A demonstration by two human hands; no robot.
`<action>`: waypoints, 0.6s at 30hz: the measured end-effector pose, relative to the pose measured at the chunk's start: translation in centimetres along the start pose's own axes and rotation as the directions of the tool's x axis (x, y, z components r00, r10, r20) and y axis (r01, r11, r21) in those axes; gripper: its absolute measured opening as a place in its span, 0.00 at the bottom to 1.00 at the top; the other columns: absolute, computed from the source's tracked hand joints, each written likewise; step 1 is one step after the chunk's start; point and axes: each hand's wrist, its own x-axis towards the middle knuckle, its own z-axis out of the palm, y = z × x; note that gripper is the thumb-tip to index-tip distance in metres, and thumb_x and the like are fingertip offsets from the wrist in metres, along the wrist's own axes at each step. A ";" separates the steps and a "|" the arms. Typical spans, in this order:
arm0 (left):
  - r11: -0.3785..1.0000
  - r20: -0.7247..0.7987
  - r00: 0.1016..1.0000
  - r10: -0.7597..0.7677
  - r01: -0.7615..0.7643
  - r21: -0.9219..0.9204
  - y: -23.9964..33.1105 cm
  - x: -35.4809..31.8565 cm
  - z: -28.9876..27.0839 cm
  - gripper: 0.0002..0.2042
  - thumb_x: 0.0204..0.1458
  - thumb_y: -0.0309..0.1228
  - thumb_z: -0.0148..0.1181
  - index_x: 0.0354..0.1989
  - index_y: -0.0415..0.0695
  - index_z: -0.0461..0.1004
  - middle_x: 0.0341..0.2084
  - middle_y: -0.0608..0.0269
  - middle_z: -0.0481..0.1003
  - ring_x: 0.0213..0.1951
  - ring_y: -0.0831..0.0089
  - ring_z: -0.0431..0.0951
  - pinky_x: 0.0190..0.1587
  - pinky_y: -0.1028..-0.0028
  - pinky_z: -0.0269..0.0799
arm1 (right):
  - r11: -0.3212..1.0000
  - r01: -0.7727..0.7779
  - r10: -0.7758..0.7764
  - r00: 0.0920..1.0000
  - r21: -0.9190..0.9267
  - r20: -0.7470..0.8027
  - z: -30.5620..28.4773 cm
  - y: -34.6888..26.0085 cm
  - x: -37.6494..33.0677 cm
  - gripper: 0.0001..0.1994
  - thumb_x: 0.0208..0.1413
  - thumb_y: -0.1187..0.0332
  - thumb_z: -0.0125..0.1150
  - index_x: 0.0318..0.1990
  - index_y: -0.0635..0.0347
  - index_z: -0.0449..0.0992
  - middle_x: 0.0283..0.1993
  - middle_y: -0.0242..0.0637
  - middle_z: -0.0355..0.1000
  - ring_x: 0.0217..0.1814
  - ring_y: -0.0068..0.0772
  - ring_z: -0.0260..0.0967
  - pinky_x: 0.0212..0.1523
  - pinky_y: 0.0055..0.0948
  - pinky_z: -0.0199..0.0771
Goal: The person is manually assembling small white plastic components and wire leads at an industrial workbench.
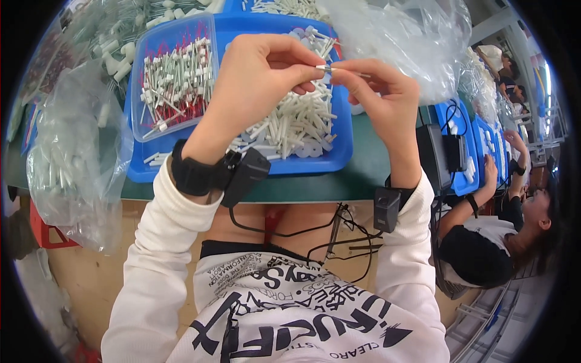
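Over the blue tray (345,154), my left hand (260,75) and my right hand (382,91) meet, fingertips almost touching. Between them is a thin rod (328,69), part white and part metallic, pinched at one end by each hand. My fingers hide most of it, so its exact kind is unclear. Below the hands, a heap of short white tubes (290,124) and translucent discs (309,149) fills the right of the tray. A clear plastic box (138,91) on the tray's left holds metal rods with white ends and red parts (178,85).
Clear plastic bags stand at the left (78,157) and back right (402,42). The green table's edge (272,192) runs in front of me. Black cables (302,230) hang from my wrist devices. At the right, a co-worker (490,242) reaches over other blue trays (466,154).
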 end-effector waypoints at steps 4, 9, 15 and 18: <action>0.999 -0.059 0.998 0.015 -0.013 0.041 0.1 0.1 0.0 0.04 0.48 0.21 0.62 0.32 0.35 0.79 0.23 0.60 0.79 0.26 0.79 0.79 0.30 0.82 0.74 | 0.977 -0.092 0.077 0.994 0.192 0.083 0.0 0.7 1.3 0.04 0.52 0.73 0.64 0.34 0.62 0.81 0.28 0.30 0.78 0.25 0.15 0.71 0.24 0.14 0.68; 0.997 -0.091 0.994 -0.055 0.060 0.052 0.5 0.0 -0.4 0.05 0.48 0.18 0.62 0.33 0.33 0.79 0.26 0.58 0.79 0.27 0.77 0.79 0.31 0.80 0.76 | 0.974 -0.032 0.031 1.000 0.224 0.007 1.2 1.5 1.3 0.03 0.52 0.76 0.61 0.34 0.64 0.80 0.29 0.31 0.78 0.27 0.16 0.72 0.25 0.14 0.69; 0.985 -0.054 0.983 -0.174 0.174 -0.012 0.8 -0.2 -0.3 0.05 0.47 0.19 0.62 0.33 0.33 0.79 0.26 0.58 0.79 0.27 0.76 0.79 0.30 0.81 0.75 | 0.984 0.028 -0.034 0.999 0.178 0.029 1.1 2.0 1.0 0.04 0.50 0.76 0.65 0.35 0.64 0.80 0.30 0.31 0.78 0.29 0.16 0.73 0.29 0.16 0.69; 0.985 -0.041 0.984 -0.174 0.174 -0.009 0.7 -0.3 -0.2 0.05 0.47 0.19 0.62 0.33 0.32 0.79 0.27 0.57 0.79 0.28 0.75 0.80 0.32 0.80 0.76 | 0.980 0.029 -0.045 0.996 0.199 0.075 0.8 2.1 0.9 0.06 0.49 0.77 0.65 0.37 0.64 0.80 0.31 0.33 0.78 0.30 0.17 0.73 0.30 0.16 0.70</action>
